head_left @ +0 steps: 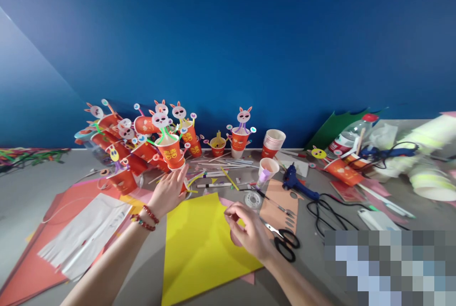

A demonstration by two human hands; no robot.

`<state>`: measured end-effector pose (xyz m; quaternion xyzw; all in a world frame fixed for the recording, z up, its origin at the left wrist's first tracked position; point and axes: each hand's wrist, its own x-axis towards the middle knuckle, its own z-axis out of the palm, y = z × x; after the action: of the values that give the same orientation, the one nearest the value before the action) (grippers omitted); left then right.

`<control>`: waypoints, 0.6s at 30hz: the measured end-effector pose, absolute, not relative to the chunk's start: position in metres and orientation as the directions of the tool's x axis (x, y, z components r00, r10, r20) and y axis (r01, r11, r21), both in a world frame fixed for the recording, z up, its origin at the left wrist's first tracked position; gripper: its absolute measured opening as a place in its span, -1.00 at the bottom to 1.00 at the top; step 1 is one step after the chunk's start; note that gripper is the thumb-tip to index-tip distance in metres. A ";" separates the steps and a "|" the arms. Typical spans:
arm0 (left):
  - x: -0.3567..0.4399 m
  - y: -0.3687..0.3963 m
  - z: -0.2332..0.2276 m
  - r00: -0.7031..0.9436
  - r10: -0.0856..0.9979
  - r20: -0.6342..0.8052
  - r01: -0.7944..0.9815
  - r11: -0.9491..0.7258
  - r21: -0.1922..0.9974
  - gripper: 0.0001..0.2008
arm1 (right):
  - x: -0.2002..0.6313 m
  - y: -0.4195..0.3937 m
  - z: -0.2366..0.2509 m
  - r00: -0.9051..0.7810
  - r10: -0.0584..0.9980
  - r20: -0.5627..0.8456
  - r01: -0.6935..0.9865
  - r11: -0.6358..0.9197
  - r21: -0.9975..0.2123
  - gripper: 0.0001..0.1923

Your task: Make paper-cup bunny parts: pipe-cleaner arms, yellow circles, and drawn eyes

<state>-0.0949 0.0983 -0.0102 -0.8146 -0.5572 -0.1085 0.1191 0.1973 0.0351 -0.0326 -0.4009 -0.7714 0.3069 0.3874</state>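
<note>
1. Head view: the left hand (167,193) reaches forward with fingers spread apart and holds nothing; its fingertips are at the orange cup (170,150) at the front of the rabbit-cup cluster, though I cannot tell if they touch it.
2. Head view: the right hand (249,231) rests on the right edge of the yellow sheet (199,244), thumb and forefinger pinched together on something small that I cannot make out.
3. Head view: the yellow sheet lies flat on the table (21,201), between the 2 forearms, overlapping pink paper beneath.
4. Head view: black scissors (285,239) lie just right of the right hand; a blue glue gun (295,183) and its cable sit farther back, a lilac-lined cup (268,169) beside it.
5. Judgement: to do this well, steady the cup at its rim rather than by the paper rabbit, and keep the pinch light so the small piece is not creased.
6. Judgement: keep the wrist clear of the glue gun's nozzle.
</note>
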 end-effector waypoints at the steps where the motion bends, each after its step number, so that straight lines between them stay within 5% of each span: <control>1: -0.096 0.099 -0.012 0.351 0.884 0.308 0.936 -0.345 -0.078 -0.25 | 0.197 0.035 -0.032 -0.381 0.855 0.351 0.383 0.492 -0.782 -0.89; 18: -0.116 0.091 -0.019 0.306 0.907 0.289 0.945 -0.327 0.025 -0.15 | 0.200 0.035 -0.030 -0.374 0.859 0.350 0.363 0.483 -0.797 -0.89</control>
<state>-0.1158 0.0910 -0.0191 -0.8047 -0.5753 -0.1260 0.0747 0.2001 0.0353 -0.0303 -0.3986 -0.7663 0.3158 0.3926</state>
